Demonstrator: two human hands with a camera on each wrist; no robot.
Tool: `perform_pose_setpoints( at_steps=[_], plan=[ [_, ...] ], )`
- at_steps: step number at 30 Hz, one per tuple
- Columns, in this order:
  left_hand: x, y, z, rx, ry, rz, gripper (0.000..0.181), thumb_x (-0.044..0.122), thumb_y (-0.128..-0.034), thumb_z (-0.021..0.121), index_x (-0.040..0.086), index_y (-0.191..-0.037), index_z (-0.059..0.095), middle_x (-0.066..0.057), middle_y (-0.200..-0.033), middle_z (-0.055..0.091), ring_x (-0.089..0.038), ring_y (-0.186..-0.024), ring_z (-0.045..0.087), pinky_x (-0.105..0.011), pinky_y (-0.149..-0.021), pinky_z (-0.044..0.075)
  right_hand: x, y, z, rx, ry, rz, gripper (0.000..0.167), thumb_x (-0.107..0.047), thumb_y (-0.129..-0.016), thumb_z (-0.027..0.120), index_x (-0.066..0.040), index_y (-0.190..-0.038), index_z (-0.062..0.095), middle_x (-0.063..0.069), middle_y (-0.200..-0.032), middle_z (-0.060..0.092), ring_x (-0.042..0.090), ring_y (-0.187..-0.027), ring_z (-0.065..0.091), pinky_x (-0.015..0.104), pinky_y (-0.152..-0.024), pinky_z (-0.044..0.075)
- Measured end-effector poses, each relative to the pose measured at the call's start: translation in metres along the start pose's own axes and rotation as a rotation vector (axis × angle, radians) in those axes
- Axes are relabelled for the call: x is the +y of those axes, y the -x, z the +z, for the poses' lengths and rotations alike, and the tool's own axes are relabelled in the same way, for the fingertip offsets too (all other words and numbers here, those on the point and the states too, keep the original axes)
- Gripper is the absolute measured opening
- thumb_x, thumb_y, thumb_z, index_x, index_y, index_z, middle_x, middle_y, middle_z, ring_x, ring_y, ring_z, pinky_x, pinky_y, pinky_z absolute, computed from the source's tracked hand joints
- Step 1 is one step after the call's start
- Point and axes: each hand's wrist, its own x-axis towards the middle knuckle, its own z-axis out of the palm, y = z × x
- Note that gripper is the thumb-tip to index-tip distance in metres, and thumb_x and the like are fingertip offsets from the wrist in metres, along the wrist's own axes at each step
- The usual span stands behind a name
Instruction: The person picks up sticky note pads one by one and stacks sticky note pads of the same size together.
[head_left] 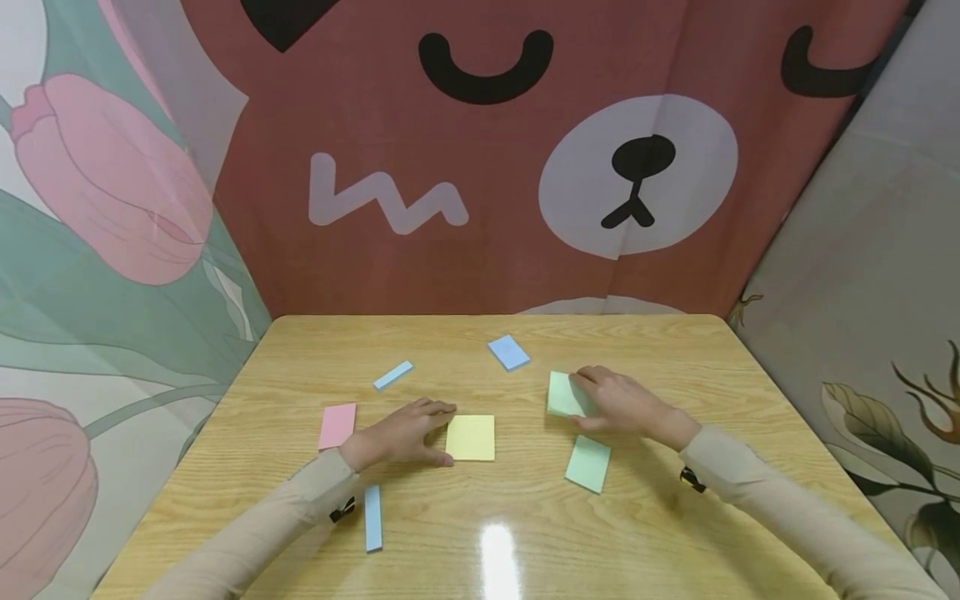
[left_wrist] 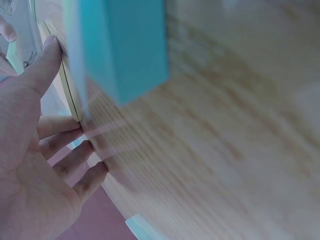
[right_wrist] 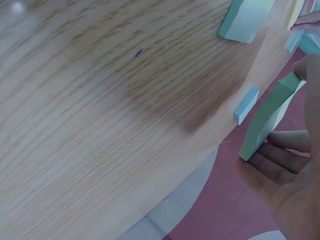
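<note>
Across the table's left side, a pink sticky-note pad lies partly behind your left wrist; one narrow light-blue pad sits nearer you, another narrow pad farther off. Your left hand reaches inward, thumb and forefinger spread at the left edge of the flat yellow pad, touching but not clenching it. Beyond, between your hands, rests a blue pad. Your right hand pinches a mint-green pad off the table; a second green pad lies just nearer you.
</note>
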Motion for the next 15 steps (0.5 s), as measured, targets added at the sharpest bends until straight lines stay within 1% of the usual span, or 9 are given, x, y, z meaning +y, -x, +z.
perform_pose_setpoints(
  at_steps=[9,15],
  plan=[
    [-0.0001,-0.0004,0.0019,-0.002,0.001,-0.012,0.082,0.054,-0.0891,0.067,-0.002,-0.145,0.046,-0.013,-0.153,0.039,-0.036,-0.138,0.036,-0.049,-0.110,0.034,-0.0054,-0.0026,0.0020,0.002,0.025,-0.050,0.070,-0.043,-0.083,0.074,0.012,-0.124,0.060,0.022,-0.117,0.063,0.033,-0.105,0.062,0.044,-0.081,0.056],
    [0.0014,-0.0002,0.0000,-0.001,0.017,-0.007,0.082,0.051,-0.0892,0.069,-0.004,-0.145,0.045,-0.015,-0.153,0.039,-0.035,-0.137,0.037,-0.048,-0.110,0.034,-0.0083,-0.0035,0.0039,-0.013,0.025,-0.057,0.070,-0.045,-0.084,0.074,0.011,-0.125,0.060,0.021,-0.119,0.062,0.032,-0.106,0.062,0.043,-0.080,0.056]
  ],
)
